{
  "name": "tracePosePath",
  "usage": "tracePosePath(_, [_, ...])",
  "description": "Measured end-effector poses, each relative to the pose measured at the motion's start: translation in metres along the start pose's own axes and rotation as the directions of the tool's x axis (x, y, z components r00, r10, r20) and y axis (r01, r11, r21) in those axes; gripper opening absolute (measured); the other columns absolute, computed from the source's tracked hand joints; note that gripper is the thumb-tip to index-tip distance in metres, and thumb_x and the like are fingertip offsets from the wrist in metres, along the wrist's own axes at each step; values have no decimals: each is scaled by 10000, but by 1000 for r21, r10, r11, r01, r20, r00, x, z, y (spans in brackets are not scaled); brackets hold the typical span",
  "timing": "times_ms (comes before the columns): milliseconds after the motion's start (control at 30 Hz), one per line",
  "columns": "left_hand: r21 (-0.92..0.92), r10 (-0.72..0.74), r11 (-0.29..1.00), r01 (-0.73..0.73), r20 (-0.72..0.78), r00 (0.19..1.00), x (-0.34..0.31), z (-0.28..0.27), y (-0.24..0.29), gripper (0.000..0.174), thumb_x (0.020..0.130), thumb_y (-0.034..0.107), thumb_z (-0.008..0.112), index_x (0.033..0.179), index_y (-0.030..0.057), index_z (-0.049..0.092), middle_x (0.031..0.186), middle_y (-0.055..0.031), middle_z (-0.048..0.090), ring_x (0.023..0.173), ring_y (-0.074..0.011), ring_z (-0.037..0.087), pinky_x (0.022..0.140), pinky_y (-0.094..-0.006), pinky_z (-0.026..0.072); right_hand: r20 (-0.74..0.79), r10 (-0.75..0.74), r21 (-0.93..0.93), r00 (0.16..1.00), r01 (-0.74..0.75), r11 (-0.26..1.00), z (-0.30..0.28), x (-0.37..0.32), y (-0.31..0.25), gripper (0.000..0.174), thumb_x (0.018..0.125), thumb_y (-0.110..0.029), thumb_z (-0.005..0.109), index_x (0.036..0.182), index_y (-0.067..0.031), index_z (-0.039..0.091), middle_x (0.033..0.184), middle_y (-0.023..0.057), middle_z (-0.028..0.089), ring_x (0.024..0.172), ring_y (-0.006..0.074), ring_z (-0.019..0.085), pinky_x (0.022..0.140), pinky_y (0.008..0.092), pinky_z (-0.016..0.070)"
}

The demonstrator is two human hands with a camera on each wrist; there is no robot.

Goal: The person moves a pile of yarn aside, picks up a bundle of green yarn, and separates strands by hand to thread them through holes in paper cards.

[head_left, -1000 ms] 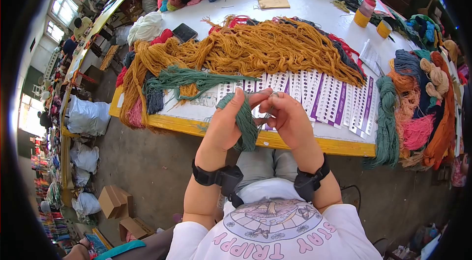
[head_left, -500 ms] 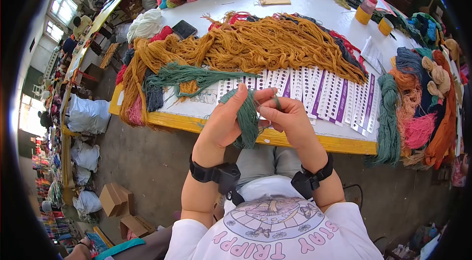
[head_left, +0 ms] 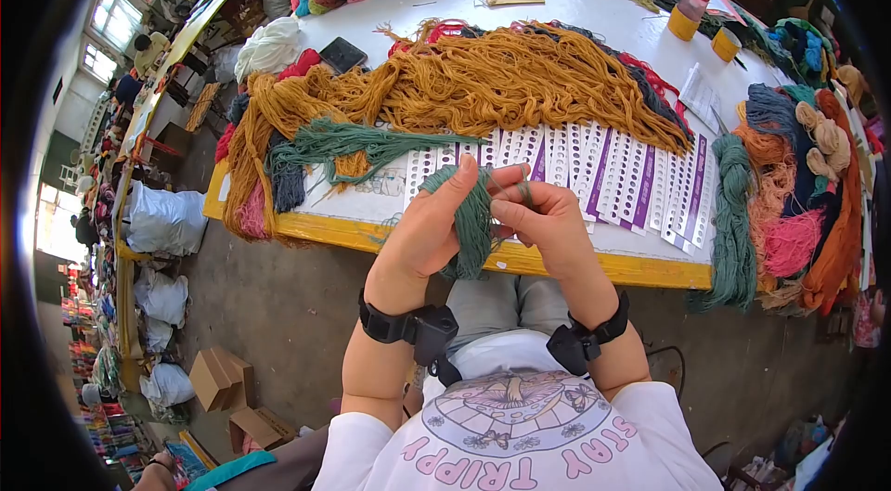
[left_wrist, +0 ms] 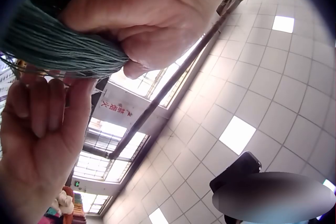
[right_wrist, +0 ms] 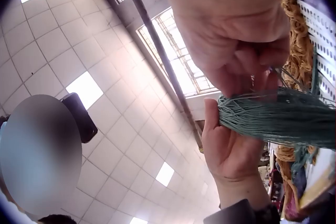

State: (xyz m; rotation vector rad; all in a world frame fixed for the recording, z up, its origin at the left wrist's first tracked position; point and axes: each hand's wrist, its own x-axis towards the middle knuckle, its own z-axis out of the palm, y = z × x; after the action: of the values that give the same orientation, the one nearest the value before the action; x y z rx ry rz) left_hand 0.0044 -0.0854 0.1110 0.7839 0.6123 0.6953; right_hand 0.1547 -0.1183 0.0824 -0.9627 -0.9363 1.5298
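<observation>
A dark green yarn skein (head_left: 471, 226) hangs over my left hand (head_left: 415, 229), in the hold between the raised thumb and the fingers. Just to its right, my right hand (head_left: 555, 229) pinches a thin green strand (head_left: 525, 194) with thumb and curled fingers. In the left wrist view the skein (left_wrist: 58, 45) runs in close parallel threads past my left hand (left_wrist: 147, 19), with my right hand (left_wrist: 44, 124) below it. The right wrist view shows the skein (right_wrist: 273, 116) lying across my left hand's fingers, partly covered by my right hand (right_wrist: 236, 35).
A mustard yarn pile (head_left: 510, 87) spans the white table (head_left: 427, 13). Green yarn (head_left: 362, 148) lies left of the punched cards (head_left: 603, 180). More skeins (head_left: 733, 222) hang over the right edge. A phone (head_left: 342, 55) and a yellow cone (head_left: 689, 13) lie farther back.
My right hand has turned and shifted slightly right and down, with the strand now showing at its fingers. The left hand keeps the skein in nearly the same place.
</observation>
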Motion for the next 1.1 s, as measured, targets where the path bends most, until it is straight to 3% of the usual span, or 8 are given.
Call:
tracePosePath(300, [-46,-27,999,23,-87,996,0,-9,-1,603,922,460,286,1176,-63,450,1168,-140,514,963,-199,565,796,-337,497,-61,30,168,998,-20,986,-14,1,9,121,763,-142,665,790,-30,628,615,-40,536,446,12,372,400,171,278])
tracePosePath(500, [-27,-27,999,25,-81,996,-1,-9,1,593,925,453,277,1170,-59,452,1169,-138,515,952,-200,571,783,-344,506,-54,48,196,997,-36,980,-17,3,10,129,765,-140,665,820,-28,633,623,-38,549,447,14,374,403,168,284])
tracePosePath(600, [-19,3,1000,-5,-112,994,0,-8,0,594,926,452,274,1175,-59,447,1168,-145,513,943,-204,574,773,-341,510,-72,28,72,997,-23,997,-18,3,11,162,776,-118,647,886,1,631,681,-8,592,505,25,461,445,169,363])
tracePosePath(700, [-23,0,1000,-1,-65,998,1,-5,1,608,925,457,267,1177,-69,441,1169,-160,510,944,-209,574,764,-341,510,23,-11,-26,1000,11,1000,-9,-2,-3,197,785,-93,629,942,25,620,780,31,623,615,53,550,534,181,449])
tracePosePath(800, [-15,-38,999,38,11,999,3,-9,0,627,925,464,256,1180,-81,430,1171,-173,506,955,-218,571,758,-342,509,32,-31,10,999,31,999,-7,1,5,206,790,-65,612,958,52,606,840,55,628,701,82,587,623,208,497])
tracePosePath(1000, [-14,-31,999,31,-16,999,3,-8,-1,649,922,476,244,1190,-89,417,1174,-175,501,956,-222,570,765,-342,506,19,-78,75,997,77,994,-5,0,4,198,789,-44,604,952,68,592,896,64,616,718,78,585,643,222,517])
tracePosePath(1100, [-26,-44,999,43,-18,999,3,-5,-1,653,920,482,241,1190,-87,416,1179,-177,497,967,-223,565,785,-350,499,41,-29,0,999,29,1000,-10,2,6,264,790,-3,576,1047,51,558,969,95,604,822,122,586,652,265,533])
